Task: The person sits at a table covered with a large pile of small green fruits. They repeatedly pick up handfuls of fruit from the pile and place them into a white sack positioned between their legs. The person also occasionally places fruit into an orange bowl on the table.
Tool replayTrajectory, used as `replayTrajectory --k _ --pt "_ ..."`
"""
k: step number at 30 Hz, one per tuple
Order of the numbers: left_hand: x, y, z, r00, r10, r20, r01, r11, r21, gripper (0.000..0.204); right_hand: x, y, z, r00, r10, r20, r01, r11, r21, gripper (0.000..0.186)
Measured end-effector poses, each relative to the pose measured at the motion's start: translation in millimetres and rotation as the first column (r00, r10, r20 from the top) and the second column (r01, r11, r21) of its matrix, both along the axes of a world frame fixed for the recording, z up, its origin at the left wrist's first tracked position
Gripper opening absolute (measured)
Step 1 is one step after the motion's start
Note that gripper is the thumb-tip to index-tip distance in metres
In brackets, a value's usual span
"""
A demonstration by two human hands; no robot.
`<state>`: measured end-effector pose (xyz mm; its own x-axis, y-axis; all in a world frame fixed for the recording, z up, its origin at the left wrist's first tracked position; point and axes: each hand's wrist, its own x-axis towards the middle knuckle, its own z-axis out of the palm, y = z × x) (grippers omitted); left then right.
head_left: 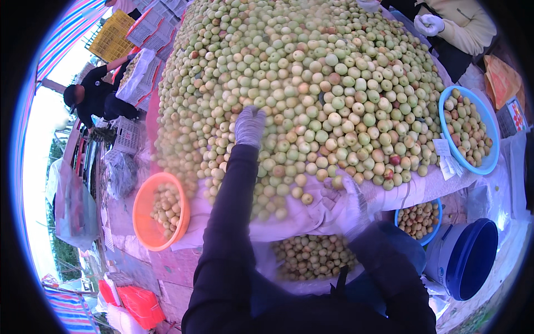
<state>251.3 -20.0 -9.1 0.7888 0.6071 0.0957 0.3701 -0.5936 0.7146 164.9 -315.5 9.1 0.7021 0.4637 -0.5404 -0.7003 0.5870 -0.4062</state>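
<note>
Basically, grn fruit (pixel 334 118) lies all arnd L fingers (pixel 248 114).

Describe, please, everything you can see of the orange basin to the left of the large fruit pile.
The orange basin is round and open-topped, apparently plastic, with a raised rim. Its mouth faces the camera. Small round fruits, yellowish to tan, lie inside, leaving part of the inner wall bare. It stands beyond the near left corner of the pile; neither the left hand nor the right hand touches it.
</note>
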Motion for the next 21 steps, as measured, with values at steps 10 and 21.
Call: replayTrajectory --k 10,21 --pt "-25.7 7.9 -7.2 0.939 0.203 0.276 0.071 0.673 -0.736 0.023 -1.6 15.1 0.0 0.998 0.006 -0.055 -0.003 0.999 0.050 0.035" --pt "10.2 22.9 7.5 0.972 -0.140 -0.191 0.206 0.898 0.388 0.037 3.7 13.6 -2.1 0.991 0.062 -0.118 -0.069 0.996 -0.056 0.039"
